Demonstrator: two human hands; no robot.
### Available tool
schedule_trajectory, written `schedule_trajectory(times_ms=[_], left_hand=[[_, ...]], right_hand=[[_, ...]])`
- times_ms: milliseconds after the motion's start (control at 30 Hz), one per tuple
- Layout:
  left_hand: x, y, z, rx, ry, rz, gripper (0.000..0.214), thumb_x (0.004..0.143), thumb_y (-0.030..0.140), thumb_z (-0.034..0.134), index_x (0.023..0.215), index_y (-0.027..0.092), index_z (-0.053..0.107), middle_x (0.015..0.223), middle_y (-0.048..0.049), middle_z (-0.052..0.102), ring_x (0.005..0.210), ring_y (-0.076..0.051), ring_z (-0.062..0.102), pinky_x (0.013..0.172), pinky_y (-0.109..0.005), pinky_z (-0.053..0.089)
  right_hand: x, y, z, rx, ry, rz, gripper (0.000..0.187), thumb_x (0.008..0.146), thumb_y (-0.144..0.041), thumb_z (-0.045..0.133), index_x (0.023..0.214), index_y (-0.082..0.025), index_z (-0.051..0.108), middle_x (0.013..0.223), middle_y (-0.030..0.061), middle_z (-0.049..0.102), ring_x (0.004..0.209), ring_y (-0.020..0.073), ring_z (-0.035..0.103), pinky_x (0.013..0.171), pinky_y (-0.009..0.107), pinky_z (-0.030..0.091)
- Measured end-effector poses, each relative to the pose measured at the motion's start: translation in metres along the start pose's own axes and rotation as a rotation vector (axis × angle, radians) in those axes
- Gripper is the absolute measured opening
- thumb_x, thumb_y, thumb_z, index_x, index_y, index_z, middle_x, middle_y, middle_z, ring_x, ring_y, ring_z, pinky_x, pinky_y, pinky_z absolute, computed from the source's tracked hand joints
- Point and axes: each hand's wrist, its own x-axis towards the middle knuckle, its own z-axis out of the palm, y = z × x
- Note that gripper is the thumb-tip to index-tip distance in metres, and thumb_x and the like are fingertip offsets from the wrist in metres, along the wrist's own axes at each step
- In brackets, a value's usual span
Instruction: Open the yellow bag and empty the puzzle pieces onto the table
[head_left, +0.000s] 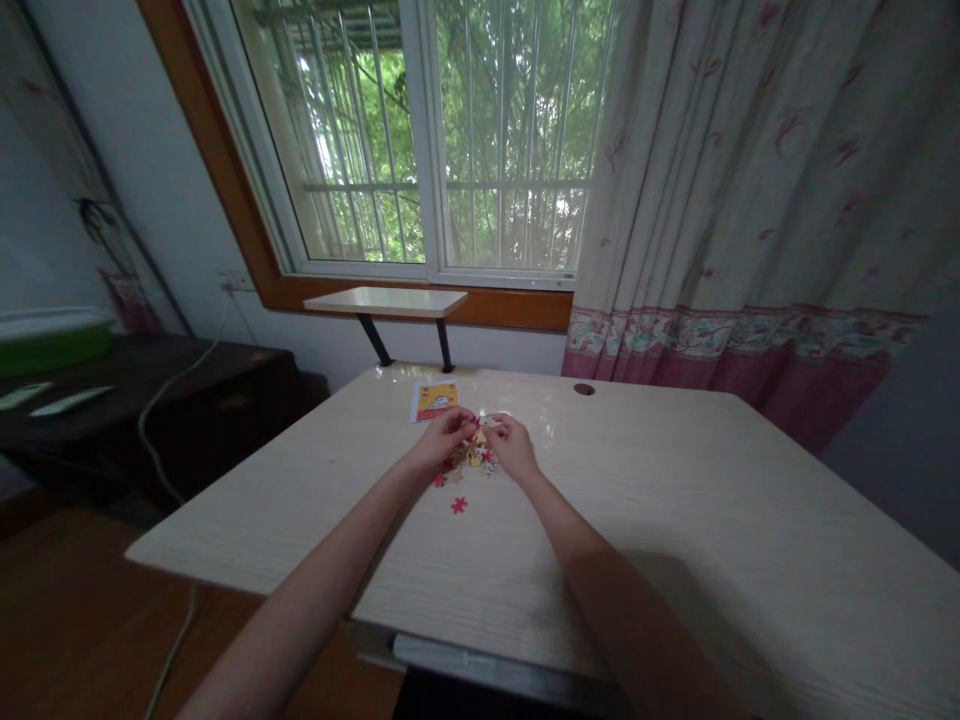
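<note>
A small loose heap of red, yellow and cream jigsaw pieces [475, 458] is spread on the pale wood-grain table [637, 470], partly covered by the left hand [444, 437] and the right hand [512, 447]. Both hands are held close together over it with fingers curled narrow, but whether a piece is gripped in either cannot be told. One single red jigsaw piece [459, 505] is set apart nearer the person, and a yellow-and-red rectangular picture card [429, 402] is placed just beyond the left hand
</note>
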Motion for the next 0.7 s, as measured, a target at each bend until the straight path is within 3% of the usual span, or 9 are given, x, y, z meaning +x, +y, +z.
schedule_trajectory(times_ms=[300,533,700], left_hand=[[-0.0032,0.0091,0.0008,0.002,0.004,-0.027,0.034,0.060,0.039,0.076,0.078,0.016,0.059,0.071,0.0009,0.056,0.062,-0.011,0.054,0.058,-0.022,0.043],[-0.0016,0.0039,-0.0010,0.079,0.069,-0.013,0.023,0.062,0.034,0.073,0.073,0.017,0.063,0.069,-0.0008,0.059,0.061,-0.012,0.054,0.056,-0.024,0.041],[-0.0024,0.0062,0.0010,0.128,0.033,-0.010,0.022,0.059,0.032,0.074,0.069,0.016,0.064,0.067,-0.0022,0.062,0.063,-0.014,0.056,0.060,-0.026,0.044]], right_hand=[[-0.0014,-0.0038,-0.0013,-0.008,0.013,0.005,0.028,0.073,-0.029,0.056,0.097,-0.015,0.061,0.057,-0.0037,0.060,0.051,0.0114,0.054,0.050,0.020,0.040],[-0.0020,-0.0067,-0.0019,-0.023,0.048,-0.010,0.026,0.071,-0.025,0.053,0.094,-0.016,0.061,0.057,-0.0044,0.057,0.052,0.0115,0.053,0.051,0.020,0.041],[-0.0029,-0.0090,-0.0030,-0.076,0.076,-0.062,0.020,0.072,-0.028,0.055,0.086,-0.017,0.064,0.076,0.0007,0.066,0.065,0.0131,0.057,0.066,0.025,0.047]])
